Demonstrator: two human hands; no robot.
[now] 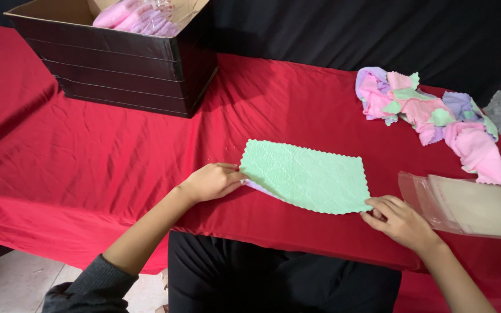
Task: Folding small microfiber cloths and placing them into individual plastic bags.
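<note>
My left hand [210, 182] has the left edge of the green cloth [307, 177] pinched between thumb and fingers, lifting it just enough that a purple cloth [257, 188] peeks out underneath. My right hand [399, 220] lies mostly flat, fingers loosely spread, fingertips pressing the cloth's lower right corner down, not really gripping anything. The green cloth lies spread on the red tablecloth [88, 162], right in front of me at the near edge.

Just right of my right hand are clear plastic bags [471, 206], touching nothing but the table. Further back on the right is a messy pile of cloths [430, 113] in pink, purple and green. Far left is a dark cardboard box [117, 64] with pink bundles inside.

What could go wrong, I reckon: the two cloths could slide out of line since only one corner is pinned, and the slick bags sit close enough that my right wrist could nudge them off the table.
</note>
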